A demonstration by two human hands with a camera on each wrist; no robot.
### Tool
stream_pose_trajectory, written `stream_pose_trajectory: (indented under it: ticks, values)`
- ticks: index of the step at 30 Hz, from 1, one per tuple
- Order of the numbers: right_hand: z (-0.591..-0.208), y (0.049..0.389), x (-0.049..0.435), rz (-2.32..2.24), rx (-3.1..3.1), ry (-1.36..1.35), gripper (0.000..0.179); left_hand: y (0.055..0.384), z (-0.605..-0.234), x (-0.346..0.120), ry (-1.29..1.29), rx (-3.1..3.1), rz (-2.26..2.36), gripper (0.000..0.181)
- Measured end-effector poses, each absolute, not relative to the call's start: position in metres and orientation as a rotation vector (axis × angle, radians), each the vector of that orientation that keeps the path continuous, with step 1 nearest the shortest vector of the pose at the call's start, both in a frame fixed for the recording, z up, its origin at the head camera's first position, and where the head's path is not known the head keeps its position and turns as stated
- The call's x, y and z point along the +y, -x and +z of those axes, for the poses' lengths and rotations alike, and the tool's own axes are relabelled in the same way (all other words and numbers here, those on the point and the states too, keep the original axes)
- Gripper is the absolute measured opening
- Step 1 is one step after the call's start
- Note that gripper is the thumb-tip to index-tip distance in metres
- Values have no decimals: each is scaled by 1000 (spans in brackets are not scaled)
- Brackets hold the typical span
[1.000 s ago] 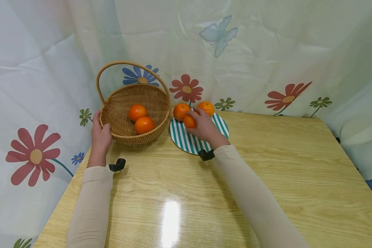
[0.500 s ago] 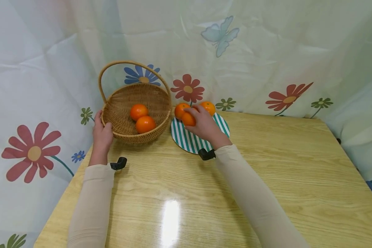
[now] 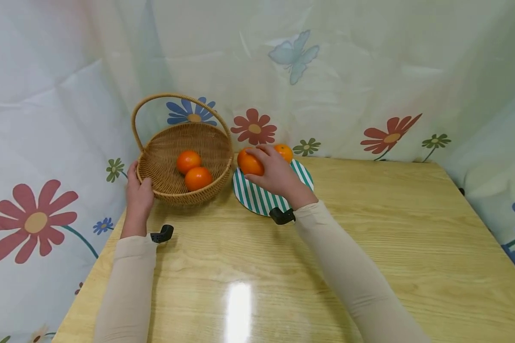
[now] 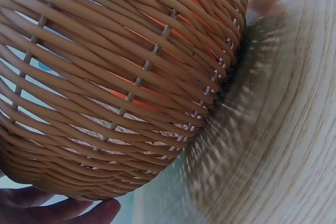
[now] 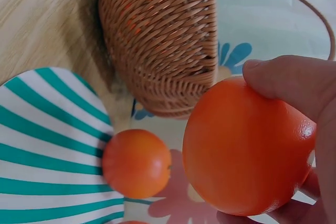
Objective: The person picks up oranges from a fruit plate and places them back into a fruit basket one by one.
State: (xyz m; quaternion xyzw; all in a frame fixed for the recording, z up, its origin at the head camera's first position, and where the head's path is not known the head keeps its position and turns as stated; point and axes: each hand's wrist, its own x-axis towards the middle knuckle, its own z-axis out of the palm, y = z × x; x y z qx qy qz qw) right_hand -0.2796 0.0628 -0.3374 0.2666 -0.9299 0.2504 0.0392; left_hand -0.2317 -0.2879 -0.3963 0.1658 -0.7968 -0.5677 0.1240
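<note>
In the head view my left hand [image 3: 139, 195] grips the near left rim of a wicker basket [image 3: 176, 194], thumb over the rim. The left wrist view shows fingertips under the woven wall [image 4: 121, 103]. Two oranges [image 3: 198, 178] lie inside the basket. My right hand [image 3: 279, 174] holds another orange [image 5: 247, 150] between thumb and fingers, above a green-and-white striped round plate [image 3: 257, 197]. Two more oranges are at the plate's far side: one [image 5: 136, 163] is mostly hidden behind the held fruit in the head view, the other [image 3: 284, 152] shows beyond my right hand.
The basket's tall arched handle [image 3: 180, 95] rises over its opening. A pale curtain [image 3: 347, 85] with flower prints hangs behind and at both sides of the wooden table [image 3: 390, 228]. The plate stands just right of the basket.
My right hand has lifted the orange off the plate and shifted slightly left toward the basket. My left hand keeps its grip on the rim. The head view has tilted a little.
</note>
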Motion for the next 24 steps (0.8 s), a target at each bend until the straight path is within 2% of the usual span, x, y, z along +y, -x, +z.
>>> stream_pose_trajectory:
  ticks: [24]
  values:
    - [-312, 265, 27, 772, -2698, -969, 64, 233, -398, -289, -492, -2320, -1644, 64]
